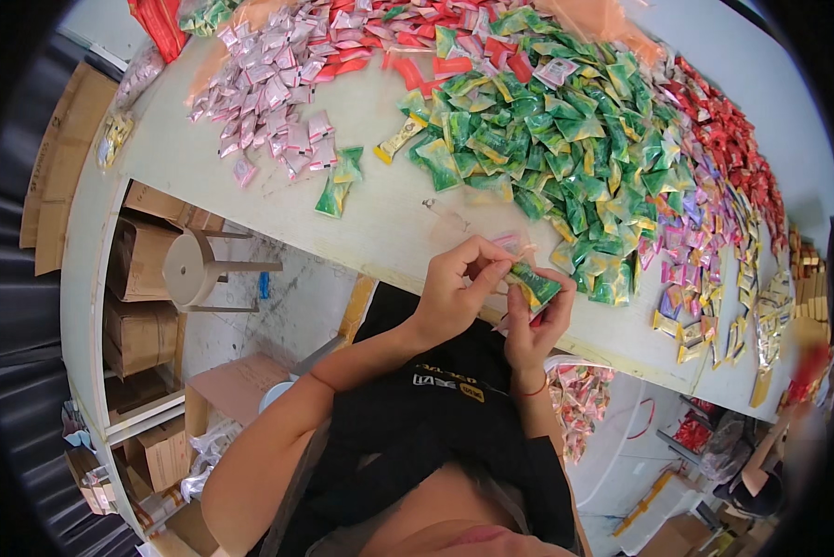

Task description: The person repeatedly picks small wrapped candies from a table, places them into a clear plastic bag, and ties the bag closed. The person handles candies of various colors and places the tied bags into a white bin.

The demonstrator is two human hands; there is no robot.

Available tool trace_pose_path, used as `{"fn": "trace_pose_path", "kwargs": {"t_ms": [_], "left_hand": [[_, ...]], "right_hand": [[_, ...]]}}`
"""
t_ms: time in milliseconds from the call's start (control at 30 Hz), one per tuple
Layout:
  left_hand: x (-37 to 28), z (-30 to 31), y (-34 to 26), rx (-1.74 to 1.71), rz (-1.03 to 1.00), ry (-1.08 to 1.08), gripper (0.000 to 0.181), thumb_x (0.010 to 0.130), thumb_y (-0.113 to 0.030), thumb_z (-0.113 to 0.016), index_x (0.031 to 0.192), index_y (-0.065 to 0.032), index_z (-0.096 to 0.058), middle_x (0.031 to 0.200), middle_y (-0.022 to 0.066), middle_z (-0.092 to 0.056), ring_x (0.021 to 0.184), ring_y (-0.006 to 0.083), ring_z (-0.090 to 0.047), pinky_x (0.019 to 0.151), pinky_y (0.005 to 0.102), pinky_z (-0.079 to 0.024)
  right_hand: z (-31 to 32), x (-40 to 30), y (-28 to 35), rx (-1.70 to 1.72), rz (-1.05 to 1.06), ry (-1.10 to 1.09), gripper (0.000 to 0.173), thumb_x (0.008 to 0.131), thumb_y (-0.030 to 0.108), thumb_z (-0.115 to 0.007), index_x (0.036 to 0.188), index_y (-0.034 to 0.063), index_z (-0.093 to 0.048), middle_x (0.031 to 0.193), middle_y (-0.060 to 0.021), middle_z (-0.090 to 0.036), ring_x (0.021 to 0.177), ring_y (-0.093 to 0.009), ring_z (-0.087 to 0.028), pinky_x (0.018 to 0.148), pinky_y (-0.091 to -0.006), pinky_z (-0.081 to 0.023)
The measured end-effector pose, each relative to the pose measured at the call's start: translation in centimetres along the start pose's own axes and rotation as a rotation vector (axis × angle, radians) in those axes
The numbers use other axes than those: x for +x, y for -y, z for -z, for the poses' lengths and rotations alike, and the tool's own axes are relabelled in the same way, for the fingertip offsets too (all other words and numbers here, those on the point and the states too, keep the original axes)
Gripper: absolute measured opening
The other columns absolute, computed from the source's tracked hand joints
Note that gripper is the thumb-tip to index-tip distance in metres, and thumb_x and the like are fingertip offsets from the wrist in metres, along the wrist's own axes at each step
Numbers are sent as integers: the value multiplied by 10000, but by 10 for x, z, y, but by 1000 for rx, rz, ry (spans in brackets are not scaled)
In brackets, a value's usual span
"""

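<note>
Just over the table's near edge, my right hand [538, 324] holds a small green and yellow candy packet [536, 287] between thumb and fingers. Close beside it, my left hand [462, 282] pinches what looks like thin clear plastic film [526, 252] at the packet's upper end. A bit of red and pink wrapper shows below the right fingers; what it belongs to is hidden. Beyond the hands spreads a large heap of green packets [542, 139]. Two green packets [340, 182] and a yellow wrapped bar [398, 139] lie apart from it, to the left.
Pale pink packets [270, 90] are heaped at the far left of the table [215, 170]. Red packets [726, 132], purple ones [681, 244] and gold bars [772, 320] lie right. Below stand a stool [190, 270], cardboard boxes [138, 261] and a tub of packets [577, 400]. Another person [758, 480] is at right.
</note>
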State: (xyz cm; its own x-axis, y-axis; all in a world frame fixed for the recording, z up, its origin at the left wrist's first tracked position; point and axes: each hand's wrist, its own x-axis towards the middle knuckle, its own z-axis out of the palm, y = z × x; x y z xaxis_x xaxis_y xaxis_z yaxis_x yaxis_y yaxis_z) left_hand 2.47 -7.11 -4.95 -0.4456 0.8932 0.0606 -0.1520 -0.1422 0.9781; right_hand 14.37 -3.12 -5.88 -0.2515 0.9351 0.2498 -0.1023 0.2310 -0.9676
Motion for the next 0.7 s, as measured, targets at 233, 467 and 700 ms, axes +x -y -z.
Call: {"fn": "trace_pose_path", "kwargs": {"t_ms": [233,467,700], "left_hand": [[2,-2,-6,322,-179,17,58,864,-48,-593,897,-2,-606,719,50,-597,592,70,-539,525,224,-426],[-2,-5,-15,189,-133,66,87,876,-59,-595,938,-1,-614,797,30,-637,661,34,-530,554,189,-406],[9,3,-5,60,-11,10,96,894,-82,-579,951,-7,-601,817,-2,-613,681,35,-515,586,192,-408]], "right_hand": [[9,20,5,-554,227,253,378,717,38,-684,1080,0,-583,846,-159,-624,694,-257,-619,636,-298,-482],[13,30,32,-505,82,350,394,737,-11,-645,1126,52,-627,781,-127,-614,667,-249,-591,608,-303,-464],[21,27,41,-317,59,259,280,764,-11,-608,1032,51,-658,758,-99,-613,631,-198,-579,583,-266,-450]]}}
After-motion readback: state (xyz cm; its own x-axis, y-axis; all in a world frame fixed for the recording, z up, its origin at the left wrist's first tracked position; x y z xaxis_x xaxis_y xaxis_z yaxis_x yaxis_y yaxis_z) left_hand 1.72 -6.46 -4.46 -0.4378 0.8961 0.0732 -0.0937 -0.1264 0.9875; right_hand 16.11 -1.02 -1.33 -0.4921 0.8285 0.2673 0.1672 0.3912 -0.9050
